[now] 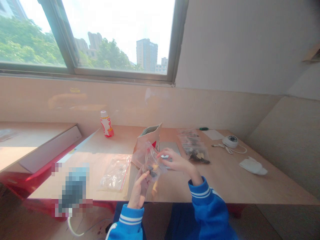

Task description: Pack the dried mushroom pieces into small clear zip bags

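My left hand (140, 188) is closed around the lower left of a clear plastic bag (150, 156), held upright above the table's near side. Small dark and yellow-orange pieces (153, 170) show inside, too small to name. My right hand (176, 161) is at the bag's right side, its fingers spread and slightly bent. Whether those fingertips touch the plastic I cannot tell. Just behind the bag stands a brown paper pouch (141, 150) with its top open. A flat grey object (172, 146) lies partly hidden behind my right hand.
A clear zip bag (115, 173) lies on the table (225, 186) at left, before a red-and-white bottle (107, 125). Filled clear bags (192, 145) lie at right, near a green-handled tool (204, 128), white paper (213, 134), a round white device (230, 141) with cable, and crumpled white material (253, 165).
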A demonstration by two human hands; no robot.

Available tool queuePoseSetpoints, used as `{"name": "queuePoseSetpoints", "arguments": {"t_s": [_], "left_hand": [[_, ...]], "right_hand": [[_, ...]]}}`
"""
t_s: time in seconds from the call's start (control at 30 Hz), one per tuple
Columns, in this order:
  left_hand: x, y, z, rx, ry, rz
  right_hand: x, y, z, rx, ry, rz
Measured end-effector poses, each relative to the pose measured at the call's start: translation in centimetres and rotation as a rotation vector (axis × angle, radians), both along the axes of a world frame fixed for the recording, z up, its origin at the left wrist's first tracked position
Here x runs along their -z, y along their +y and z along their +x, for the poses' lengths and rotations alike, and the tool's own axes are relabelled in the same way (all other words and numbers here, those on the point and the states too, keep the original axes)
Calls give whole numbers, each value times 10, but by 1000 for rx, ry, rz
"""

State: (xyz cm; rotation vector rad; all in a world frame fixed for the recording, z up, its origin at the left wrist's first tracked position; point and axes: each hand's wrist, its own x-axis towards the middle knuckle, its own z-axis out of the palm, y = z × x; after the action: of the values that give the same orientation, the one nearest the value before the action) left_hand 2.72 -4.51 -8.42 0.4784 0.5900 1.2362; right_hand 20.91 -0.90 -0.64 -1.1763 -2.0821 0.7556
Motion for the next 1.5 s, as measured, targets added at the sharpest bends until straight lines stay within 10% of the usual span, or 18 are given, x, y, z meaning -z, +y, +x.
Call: {"name": "queuePoseSetpoints", "arguments": {"t_s": [0.6,0.97,1.27,1.5], "left_hand": [[3,0,-3,-7,-44,0],[9,1,-14,-35,26,1],[10,3,-18,-49,26,-4],[4,1,-16,-23,51,48]], "right_hand": [[-22,-1,9,7,162,-102],[-66,48,-25,413,603,510],[-48,38,-33,374,479,452],[-21,10,-24,89,373,24]]}}
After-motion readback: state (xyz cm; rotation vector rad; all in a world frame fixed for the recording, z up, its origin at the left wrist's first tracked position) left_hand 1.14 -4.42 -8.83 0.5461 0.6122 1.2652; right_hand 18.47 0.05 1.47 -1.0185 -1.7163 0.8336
